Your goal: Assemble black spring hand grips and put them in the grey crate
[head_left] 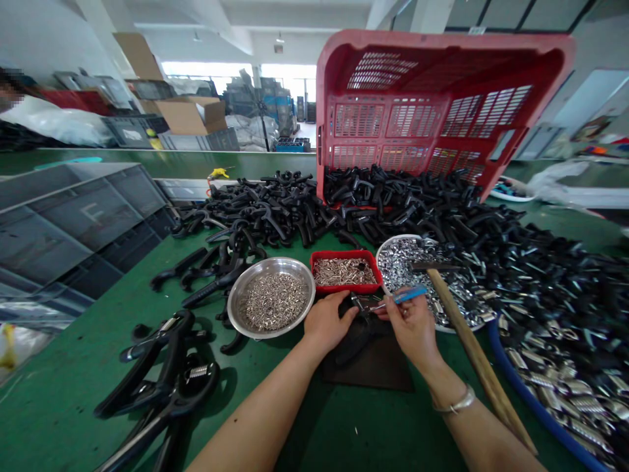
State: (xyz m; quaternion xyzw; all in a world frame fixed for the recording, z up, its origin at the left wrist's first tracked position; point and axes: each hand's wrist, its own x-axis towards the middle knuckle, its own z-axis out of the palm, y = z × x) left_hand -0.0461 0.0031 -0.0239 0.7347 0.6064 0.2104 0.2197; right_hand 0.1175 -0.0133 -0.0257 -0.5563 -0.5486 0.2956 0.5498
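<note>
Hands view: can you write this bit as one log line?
left hand: at black part | right hand: holds blue tool | mat: under part | red tray: beyond hands

Tabletop [376, 423] nearside of the mat [386, 370] lies open (hammer [474, 347] obstructs rightward).

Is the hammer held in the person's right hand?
No, the right hand holds a blue-handled tool, while the hammer lies beside it.
</note>
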